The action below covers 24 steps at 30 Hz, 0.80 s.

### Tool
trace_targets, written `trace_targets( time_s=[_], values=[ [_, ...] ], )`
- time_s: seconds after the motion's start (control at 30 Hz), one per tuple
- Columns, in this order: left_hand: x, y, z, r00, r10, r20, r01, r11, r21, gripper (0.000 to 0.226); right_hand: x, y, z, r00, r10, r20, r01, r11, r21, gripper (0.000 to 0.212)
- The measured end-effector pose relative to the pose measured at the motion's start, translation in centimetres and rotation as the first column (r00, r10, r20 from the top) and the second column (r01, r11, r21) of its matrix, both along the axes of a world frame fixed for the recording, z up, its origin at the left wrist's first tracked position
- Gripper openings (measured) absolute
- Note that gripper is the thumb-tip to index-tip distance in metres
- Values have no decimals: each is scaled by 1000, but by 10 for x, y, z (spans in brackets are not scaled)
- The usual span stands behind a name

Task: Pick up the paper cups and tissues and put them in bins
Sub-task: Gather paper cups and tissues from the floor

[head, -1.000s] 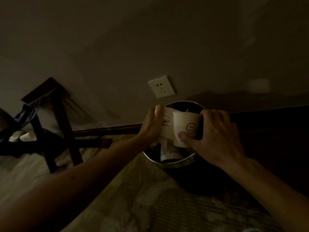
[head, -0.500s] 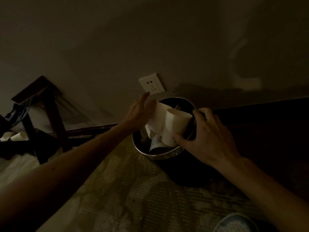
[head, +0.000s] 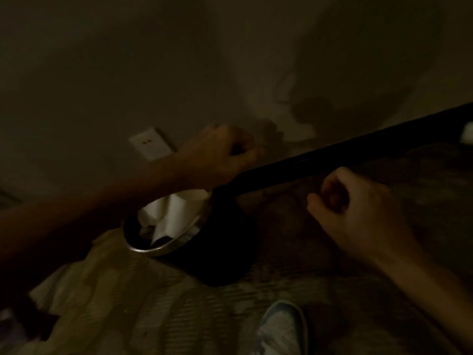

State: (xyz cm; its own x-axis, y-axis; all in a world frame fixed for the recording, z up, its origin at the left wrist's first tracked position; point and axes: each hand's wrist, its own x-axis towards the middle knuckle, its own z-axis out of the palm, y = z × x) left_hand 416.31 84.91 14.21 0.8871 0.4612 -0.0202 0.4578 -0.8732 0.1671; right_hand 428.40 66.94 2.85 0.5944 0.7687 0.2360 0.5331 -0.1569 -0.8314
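In the dim head view, a black bin with a shiny metal rim (head: 153,248) stands on the floor against the wall. White paper cups and tissue (head: 174,213) lie inside it and stick up above the rim. My left hand (head: 225,152) hovers above the back of the bin, fingers loosely curled, holding nothing. To the right of the bin, my right hand (head: 358,208) hangs over the floor with relaxed, curled fingers and is empty too.
A white wall socket (head: 151,143) sits just left of my left hand. A dark skirting board (head: 358,147) runs along the wall behind the bin. A light shoe (head: 284,329) shows at the bottom on the patterned floor (head: 153,303).
Both hands held paper cups over the bin; now the cups lie in it and both hands are empty. The left hand rose, the right drew back to the right. The camera swung right.
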Motion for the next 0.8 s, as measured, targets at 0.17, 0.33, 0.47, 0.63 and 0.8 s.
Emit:
trace_targets(
  time_s=[0.17, 0.33, 0.47, 0.63, 0.8],
  values=[
    [95, -40, -59, 948, -258, -184, 260, 966, -17, 19, 75, -47, -29, 987, -162, 20, 161, 949, -272, 31],
    [189, -58, -124, 923, -371, -99, 346, 915, -206, 9, 133, -70, -57, 946, -322, -20, 288, 870, -400, 46],
    [273, -56, -172, 958, -285, -46, 241, 877, -416, 19, 187, -73, -87, 899, -424, -110, 340, 833, -436, 51],
    [370, -60, -234, 975, -223, -10, 170, 768, -617, 51, 267, -64, -130, 808, -531, -255, 391, 808, -441, 48],
    [416, -55, -275, 983, -183, 26, 151, 714, -684, 60, 319, -41, -152, 815, -526, -242, 400, 814, -420, 48]
  ],
)
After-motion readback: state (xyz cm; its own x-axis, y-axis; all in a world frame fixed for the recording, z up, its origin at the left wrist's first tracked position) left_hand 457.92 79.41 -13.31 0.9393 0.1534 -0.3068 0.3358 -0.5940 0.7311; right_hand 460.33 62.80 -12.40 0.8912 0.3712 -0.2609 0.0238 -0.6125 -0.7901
